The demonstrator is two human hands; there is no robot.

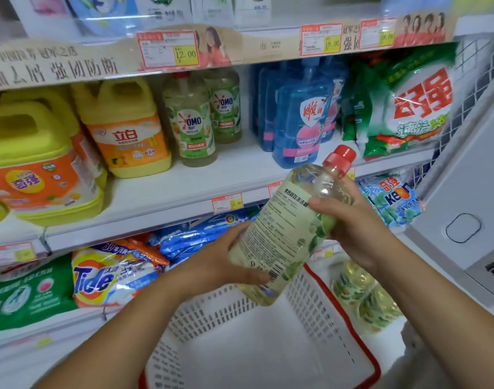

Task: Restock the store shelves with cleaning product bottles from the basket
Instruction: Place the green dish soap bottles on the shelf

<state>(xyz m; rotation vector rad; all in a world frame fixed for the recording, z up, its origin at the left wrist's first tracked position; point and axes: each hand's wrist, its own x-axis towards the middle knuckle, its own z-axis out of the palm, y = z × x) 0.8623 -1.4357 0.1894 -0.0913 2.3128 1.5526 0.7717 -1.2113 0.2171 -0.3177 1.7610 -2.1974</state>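
Both bare forearms reach in from below, over the white, red-rimmed basket (226, 304). Between them they hold one bottle (285, 228) of pale yellow liquid in the air above the basket's far edge, in front of the shelf (184, 189). The bottle is tilted, its red cap (342, 158) pointing up and to the right and its back label facing me.

The left hand (231, 256) takes the lower part, fingers curled round the body near the barcode. The right hand (358, 228) grips the upper part just under the shoulder, thumb laid across the label and the other fingers wrapped behind.

On the middle shelf I count two yellow jugs (125, 127) at the left. Next come two OMO bottles (192, 119), one behind the other. After those is a row of blue pouches (296, 116), which overlap too much to count. Green-and-white bags (408, 102) are stacked at the right end.

On the shelf below lie one Tide bag (111, 276), a green bag (23, 293) left of it, blue bags (206, 231) behind the left hand and a Keon bag (391, 197) at the right.

Just right of the basket stand more yellow bottles (363, 296), at least two, though they are blurred. Four price tags (170, 49) read clearly: three on the upper edge strip, one on the middle shelf's.
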